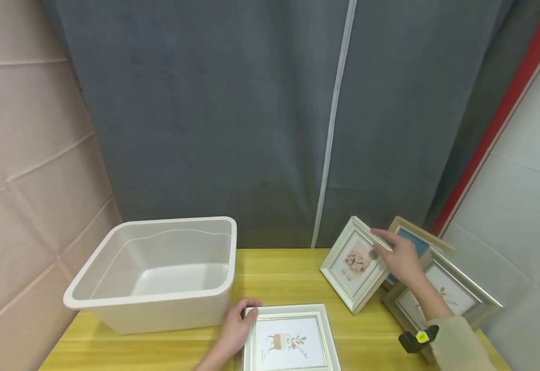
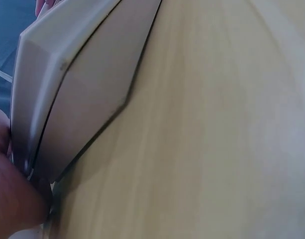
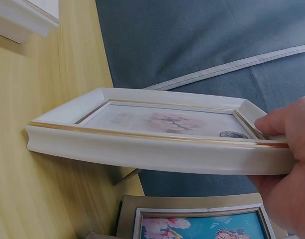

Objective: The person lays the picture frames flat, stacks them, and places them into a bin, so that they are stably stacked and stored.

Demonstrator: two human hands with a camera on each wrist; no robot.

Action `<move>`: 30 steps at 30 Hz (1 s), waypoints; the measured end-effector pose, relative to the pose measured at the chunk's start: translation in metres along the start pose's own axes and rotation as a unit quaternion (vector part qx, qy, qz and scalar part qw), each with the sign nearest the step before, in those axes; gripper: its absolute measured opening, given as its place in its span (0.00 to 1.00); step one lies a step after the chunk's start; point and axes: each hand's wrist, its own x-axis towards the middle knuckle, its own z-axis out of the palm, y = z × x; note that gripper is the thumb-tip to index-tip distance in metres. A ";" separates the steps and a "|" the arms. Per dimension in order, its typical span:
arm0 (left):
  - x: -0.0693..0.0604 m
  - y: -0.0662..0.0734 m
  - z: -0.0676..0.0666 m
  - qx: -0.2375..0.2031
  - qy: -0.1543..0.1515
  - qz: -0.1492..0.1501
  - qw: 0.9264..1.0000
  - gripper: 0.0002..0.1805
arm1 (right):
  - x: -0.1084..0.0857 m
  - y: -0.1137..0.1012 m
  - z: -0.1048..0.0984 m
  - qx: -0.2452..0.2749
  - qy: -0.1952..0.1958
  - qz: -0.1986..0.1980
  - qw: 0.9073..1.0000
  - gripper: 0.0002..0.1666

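Observation:
My left hand (image 1: 236, 330) grips the left edge of a white picture frame (image 1: 290, 308) with a plant drawing, at the table's front; the left wrist view shows that frame (image 2: 87, 94) side-on, tilted up off the wood. My right hand (image 1: 401, 257) pinches the upper right edge of another white picture frame (image 1: 344, 278) with a pink flower print. That frame stands leaning on the table, and the right wrist view shows thumb and fingers (image 3: 291, 129) on its end. Just behind it are a tan frame (image 1: 419, 234) and a silver frame (image 1: 451, 278).
A deep white plastic bin (image 1: 158, 312) stands on the left of the yellow wooden table (image 1: 274, 278). A grey curtain (image 1: 228, 129) hangs behind. Pale cloth walls (image 1: 29, 154) close in both sides. A black wrist strap (image 1: 414, 340) circles the right wrist.

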 end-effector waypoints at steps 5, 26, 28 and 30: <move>0.001 0.002 0.002 0.014 0.007 0.009 1.000 0.08 | -0.001 -0.001 0.002 -0.002 0.014 0.005 1.000 0.23; -0.001 0.018 0.001 0.073 0.031 0.098 0.992 0.16 | -0.027 -0.035 -0.012 0.086 0.034 0.023 0.995 0.25; -0.002 0.023 0.001 0.066 0.035 0.112 0.991 0.16 | -0.032 -0.040 -0.014 0.107 0.027 0.031 0.993 0.26; -0.002 0.029 0.002 0.057 0.036 0.126 0.990 0.15 | -0.038 -0.043 -0.016 0.142 0.017 0.046 0.989 0.28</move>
